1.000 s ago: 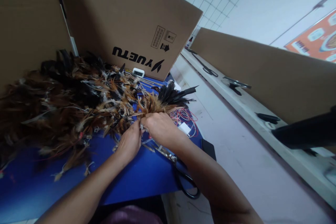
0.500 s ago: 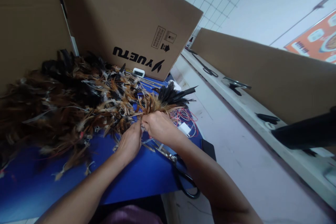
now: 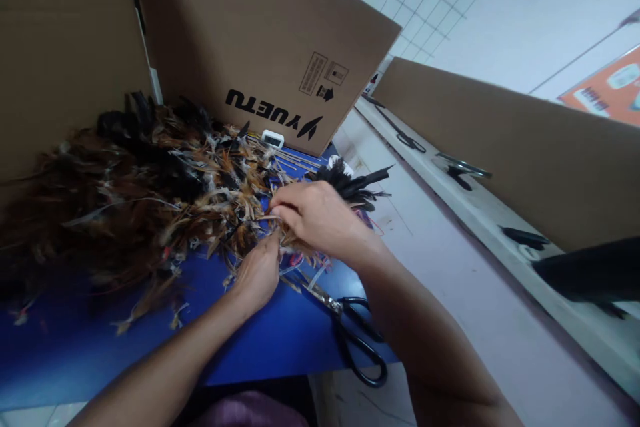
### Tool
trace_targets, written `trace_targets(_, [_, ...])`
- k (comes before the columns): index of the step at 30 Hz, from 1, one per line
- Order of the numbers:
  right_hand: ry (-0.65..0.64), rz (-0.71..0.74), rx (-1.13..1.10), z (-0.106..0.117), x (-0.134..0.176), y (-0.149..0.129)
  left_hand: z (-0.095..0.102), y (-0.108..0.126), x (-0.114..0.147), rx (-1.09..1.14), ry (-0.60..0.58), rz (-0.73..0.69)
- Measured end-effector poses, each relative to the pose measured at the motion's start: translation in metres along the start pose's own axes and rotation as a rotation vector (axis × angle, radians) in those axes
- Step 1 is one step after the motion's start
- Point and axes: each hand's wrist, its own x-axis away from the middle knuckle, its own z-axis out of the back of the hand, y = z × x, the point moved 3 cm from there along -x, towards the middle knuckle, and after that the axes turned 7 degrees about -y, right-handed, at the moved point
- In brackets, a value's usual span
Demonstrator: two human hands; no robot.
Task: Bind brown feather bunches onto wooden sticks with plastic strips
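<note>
My left hand point(image 3: 259, 271) is closed at the base of a bundle of feathers, brown near my fingers, with black feathers point(image 3: 350, 183) fanning out to the right. Just above it my right hand point(image 3: 313, 215) pinches at the brown feathers of the same bundle, thumb and forefinger pressed together; exactly what lies between them is too small to make out. A large heap of brown, black and pale feathers point(image 3: 150, 193) spreads to the left. Black-handled scissors point(image 3: 345, 320) lie below my right wrist, partly under the forearm.
A blue tabletop point(image 3: 280, 340) carries everything. Behind it stands a cardboard box point(image 3: 280, 33) with a small white digital device point(image 3: 273, 139) and thin sticks point(image 3: 300, 160) at its foot. A ledge point(image 3: 465, 213) on the right holds another pair of scissors point(image 3: 411, 141) and black items.
My right hand has lifted and moved up over the brown feathers, off the bundle's base. My left hand stays at the base. The whole view has shifted slightly.
</note>
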Motion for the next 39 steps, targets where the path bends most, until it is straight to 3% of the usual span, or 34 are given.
trace_targets(4, [-0.118,0.221,0.113,-0.024,-0.033,-0.034,-0.004,0.001,-0.001,0.019,-0.029,-0.017])
trace_targets(10, [-0.228,0.243,0.349,-0.072,-0.087,-0.039,-0.010,0.001,0.000,0.093,-0.071,-0.044])
trace_targets(14, [-0.275,0.239,0.365,-0.088,-0.106,-0.035,-0.009,0.001,0.001,0.101,-0.074,-0.039])
trace_targets(17, [-0.275,0.227,0.365,-0.083,-0.109,-0.031,-0.007,0.002,0.002,0.096,-0.099,-0.003])
trace_targets(21, [-0.234,0.266,0.271,-0.056,-0.104,-0.018,-0.003,0.004,0.004,0.087,-0.108,0.043])
trace_targets(27, [-0.148,0.172,-0.256,-0.020,-0.079,0.008,-0.002,0.005,0.004,0.071,-0.113,0.006])
trace_targets(32, [-0.213,0.086,-0.574,-0.019,-0.049,0.021,-0.003,0.004,0.004,-0.011,-0.103,0.005])
trace_targets(39, [-0.190,0.016,-0.508,-0.024,-0.030,0.047,-0.006,0.004,0.004,-0.101,-0.108,-0.006])
